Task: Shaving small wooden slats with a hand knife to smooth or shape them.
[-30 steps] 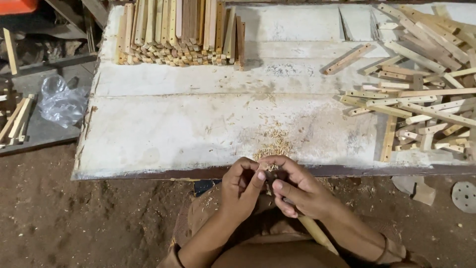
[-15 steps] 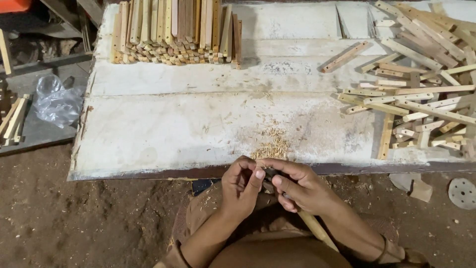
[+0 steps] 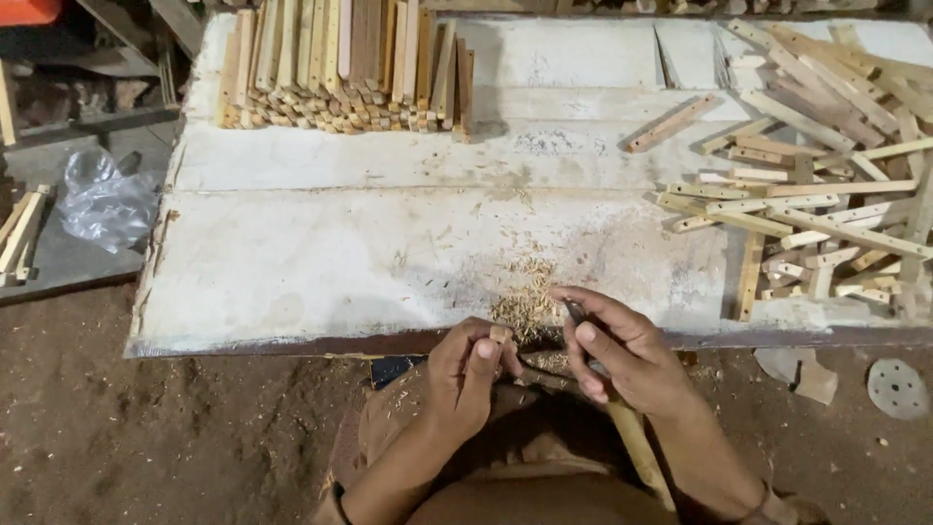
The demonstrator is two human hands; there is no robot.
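Your left hand pinches small wood piece at tabletop edge; right hand grips knife. Shave lightly, away from fingers, over shavings

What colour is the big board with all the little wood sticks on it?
The board is whitish, worn and dirty with scuffs. The head view shows it, the only view.

Most of the small wooden piece is buried under the left hand's curled fingers; only its tip shows above them. The dark blade vanishes between the right hand's fingers. Below those fingers the pale handle runs behind the forearm.
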